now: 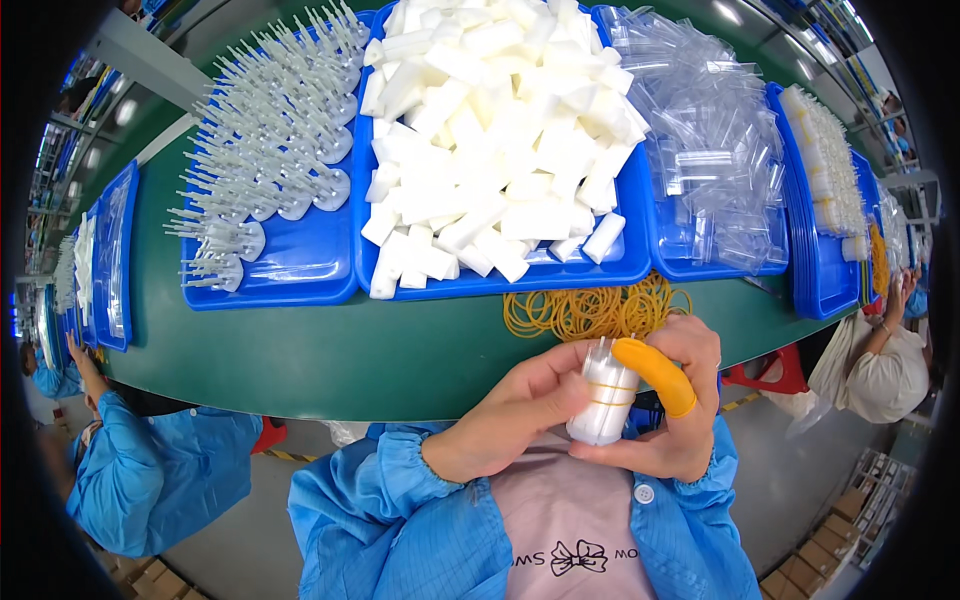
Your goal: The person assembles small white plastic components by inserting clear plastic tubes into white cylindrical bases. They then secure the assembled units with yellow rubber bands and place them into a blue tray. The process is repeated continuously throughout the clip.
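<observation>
Close to my body, just off the table's near edge, I hold a small white foam cylinder (606, 400) between both hands. Yellow rubber bands circle its middle, and clear plastic prongs stick up from its top. My left hand (515, 410) pinches its left side, the thumb pressed against the foam. On the other side, my right hand (682, 400) grips it, with the thumb under the base and a bent finger in an orange finger cot (658, 376) at the top. A pile of loose yellow rubber bands (595, 310) lies just beyond my hands.
Blue trays line the green table (300, 360): pronged plastic bases (275, 130) at left, white foam pieces (500, 140) in the middle, clear plastic sleeves (700, 150) at right. Stacked trays (825, 250) carry banded assemblies further right. Co-workers (170, 460) sit on both sides.
</observation>
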